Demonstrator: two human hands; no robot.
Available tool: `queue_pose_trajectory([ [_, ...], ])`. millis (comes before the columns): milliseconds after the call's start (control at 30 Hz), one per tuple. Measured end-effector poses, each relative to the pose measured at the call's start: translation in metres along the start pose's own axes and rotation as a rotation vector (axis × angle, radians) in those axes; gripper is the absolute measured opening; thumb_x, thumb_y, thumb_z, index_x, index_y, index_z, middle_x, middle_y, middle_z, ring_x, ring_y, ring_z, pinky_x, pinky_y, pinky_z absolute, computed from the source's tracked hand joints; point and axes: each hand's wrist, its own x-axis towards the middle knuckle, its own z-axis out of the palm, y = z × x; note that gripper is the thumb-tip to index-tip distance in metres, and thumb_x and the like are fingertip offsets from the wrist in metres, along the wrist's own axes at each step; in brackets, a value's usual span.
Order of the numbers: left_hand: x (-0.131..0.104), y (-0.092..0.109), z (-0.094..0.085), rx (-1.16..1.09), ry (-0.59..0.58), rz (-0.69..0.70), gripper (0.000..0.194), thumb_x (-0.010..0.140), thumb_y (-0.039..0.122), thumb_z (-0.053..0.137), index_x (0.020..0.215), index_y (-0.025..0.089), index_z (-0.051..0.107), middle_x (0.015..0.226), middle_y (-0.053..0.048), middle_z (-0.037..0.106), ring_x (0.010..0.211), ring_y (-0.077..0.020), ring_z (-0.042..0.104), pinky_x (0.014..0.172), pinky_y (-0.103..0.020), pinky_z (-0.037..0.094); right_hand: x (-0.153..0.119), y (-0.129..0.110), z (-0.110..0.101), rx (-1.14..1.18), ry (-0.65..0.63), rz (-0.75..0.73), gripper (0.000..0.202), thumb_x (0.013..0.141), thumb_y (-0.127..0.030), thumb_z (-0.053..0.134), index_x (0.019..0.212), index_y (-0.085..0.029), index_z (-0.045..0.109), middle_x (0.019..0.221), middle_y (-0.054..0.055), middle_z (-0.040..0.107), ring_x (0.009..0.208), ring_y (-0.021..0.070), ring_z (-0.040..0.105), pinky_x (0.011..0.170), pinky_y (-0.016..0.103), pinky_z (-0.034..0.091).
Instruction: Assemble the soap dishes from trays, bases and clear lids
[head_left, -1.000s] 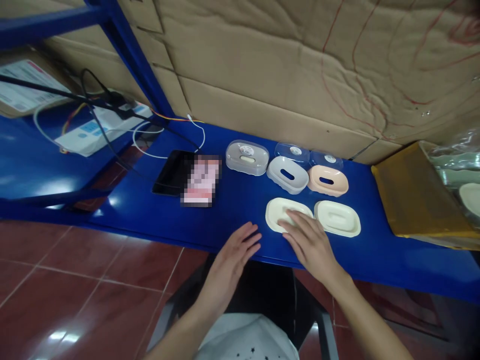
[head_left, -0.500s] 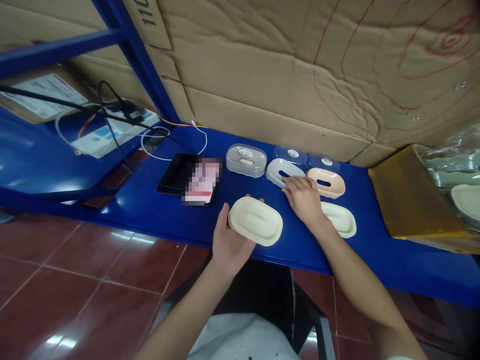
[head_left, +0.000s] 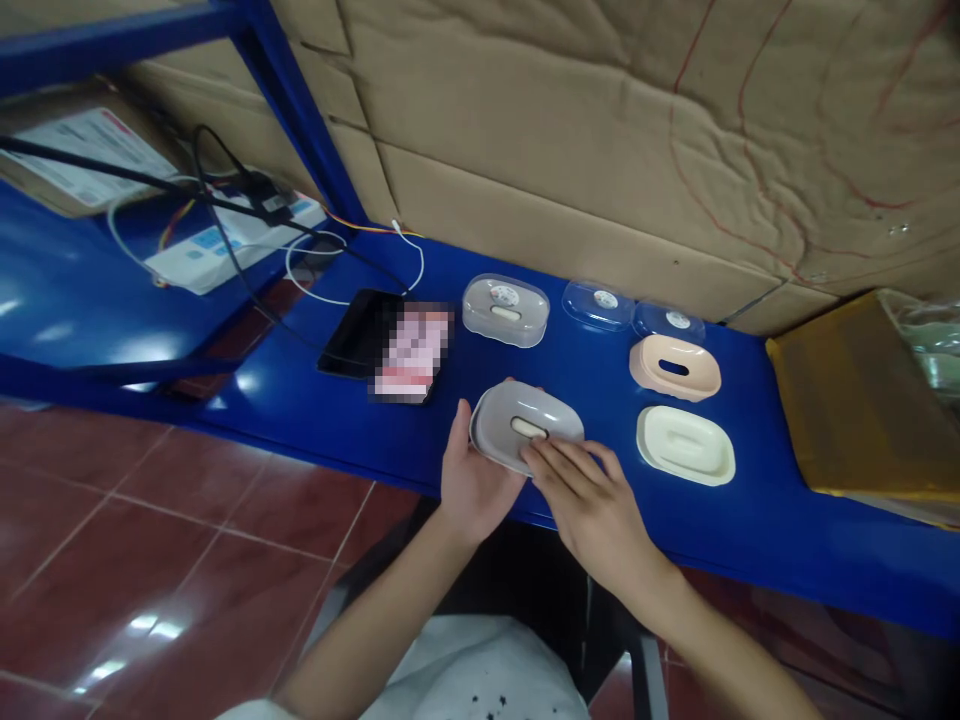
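Over the table's front edge, my left hand [head_left: 478, 485] supports a cream soap dish base from below, thumb at its left side. The base is mostly hidden; its raised ridge shows through the slot of a grey soap dish tray [head_left: 499, 418] lying on top. My right hand [head_left: 592, 490] grips that tray at its near right edge, fingertips close to the slot. To the right sit a second cream base [head_left: 686, 447] and a peach slotted tray [head_left: 694, 370]. Two clear lids [head_left: 592, 312] with round stickers lie behind. An assembled grey soap dish under a clear lid [head_left: 517, 322] stands at the back.
A phone [head_left: 411, 355] with a blurred screen rests against a black tray [head_left: 356, 335] on the left of the blue table [head_left: 450, 365]. Cables and a power strip [head_left: 217, 250] lie farther left. At the right stands a taped carton [head_left: 862, 400]. Cardboard [head_left: 562, 150] walls the back.
My right hand has brought the grey slotted tray from the back row toward me, onto the cream base in my left hand. The peach tray and the lids stay in place.
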Motion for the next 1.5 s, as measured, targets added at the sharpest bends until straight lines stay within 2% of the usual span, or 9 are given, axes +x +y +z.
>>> queue_pose_trajectory([
  [100, -0.001, -0.001, -0.002, 0.049, 0.011, 0.062, 0.057, 0.101, 0.040, 0.069, 0.155, 0.024, 0.060, 0.146, -0.011, 0.073, 0.141, -0.0302, 0.065, 0.122, -0.044, 0.048, 0.011, 0.020, -0.008, 0.123, -0.015, -0.057, 0.039, 0.111, -0.017, 0.055, 0.147, -0.019, 0.067, 0.148, 0.008, 0.074, 0.133, 0.0245, 0.071, 0.110, 0.046, 0.055],
  [200, 0.000, -0.002, -0.003, 0.060, 0.025, 0.074, 0.059, 0.097, 0.029, 0.070, 0.156, 0.025, 0.060, 0.144, -0.010, 0.074, 0.144, -0.0309, 0.063, 0.124, -0.046, 0.046, 0.044, 0.072, -0.019, 0.298, -0.050, -0.005, 0.035, 0.115, -0.030, 0.048, 0.144, -0.026, 0.069, 0.140, 0.004, 0.078, 0.131, 0.0185, 0.072, 0.111, 0.039, 0.058],
  [300, 0.000, -0.001, -0.002, 0.049, 0.018, 0.049, 0.058, 0.097, 0.030, 0.070, 0.154, 0.026, 0.061, 0.145, -0.009, 0.073, 0.149, -0.0331, 0.058, 0.125, -0.050, 0.046, 0.094, 0.146, -0.018, 0.175, -0.023, 0.230, 0.043, 0.114, -0.036, 0.050, 0.150, -0.018, 0.064, 0.160, 0.016, 0.062, 0.154, 0.0322, 0.054, 0.127, 0.062, 0.042],
  [400, -0.003, 0.002, -0.003, 0.061, 0.020, 0.026, 0.057, 0.096, 0.031, 0.071, 0.153, 0.025, 0.063, 0.147, -0.010, 0.073, 0.152, -0.0351, 0.055, 0.125, -0.053, 0.045, 0.137, 0.211, -0.003, 0.133, -0.087, 0.357, 0.067, 0.094, -0.040, 0.082, 0.154, -0.021, 0.060, 0.170, 0.019, 0.049, 0.163, 0.0472, 0.037, 0.127, 0.083, 0.025],
  [533, -0.007, 0.004, -0.005, 0.053, 0.002, 0.010, 0.055, 0.097, 0.033, 0.069, 0.152, 0.024, 0.064, 0.149, -0.010, 0.072, 0.154, -0.0370, 0.053, 0.126, -0.055, 0.044, 0.153, 0.244, 0.013, 0.140, -0.187, 0.393, 0.083, 0.068, -0.043, 0.102, 0.143, -0.030, 0.069, 0.158, 0.014, 0.061, 0.154, 0.0499, 0.049, 0.122, 0.084, 0.034],
  [767, -0.002, 0.001, -0.002, -0.003, 0.022, -0.019, 0.046, 0.101, 0.034, 0.068, 0.146, 0.023, 0.068, 0.147, -0.008, 0.073, 0.153, -0.0343, 0.054, 0.127, -0.052, 0.044, 0.120, 0.200, 0.003, 0.174, -0.105, 0.330, 0.076, 0.085, -0.049, 0.086, 0.149, -0.019, 0.059, 0.147, 0.020, 0.060, 0.138, 0.0384, 0.062, 0.119, 0.067, 0.047],
  [900, 0.003, 0.002, -0.002, -0.053, 0.077, -0.043, 0.046, 0.106, 0.053, 0.061, 0.136, 0.019, 0.073, 0.138, -0.008, 0.078, 0.151, -0.0317, 0.057, 0.127, -0.049, 0.045, 0.091, 0.128, -0.022, 0.275, 0.125, 0.186, 0.064, 0.095, -0.042, 0.075, 0.153, -0.028, 0.051, 0.157, 0.015, 0.053, 0.150, 0.0352, 0.053, 0.125, 0.061, 0.046],
  [1100, 0.003, 0.002, 0.001, -0.025, -0.004, -0.020, 0.053, 0.109, 0.060, 0.052, 0.140, 0.021, 0.071, 0.135, -0.009, 0.078, 0.147, -0.0307, 0.061, 0.125, -0.046, 0.045, 0.043, 0.029, -0.028, 0.263, -0.044, -0.027, 0.061, 0.100, -0.037, 0.070, 0.157, -0.027, 0.049, 0.167, 0.017, 0.049, 0.155, 0.0359, 0.049, 0.120, 0.058, 0.050],
  [1500, 0.002, 0.002, 0.001, -0.005, 0.019, -0.042, 0.053, 0.107, 0.054, 0.060, 0.150, 0.024, 0.064, 0.145, -0.007, 0.074, 0.150, -0.0313, 0.058, 0.126, -0.046, 0.045, 0.031, 0.037, -0.004, 0.240, -0.027, 0.033, 0.078, 0.101, -0.037, 0.069, 0.171, -0.036, 0.033, 0.175, 0.013, 0.040, 0.162, 0.0399, 0.039, 0.125, 0.068, 0.046],
])
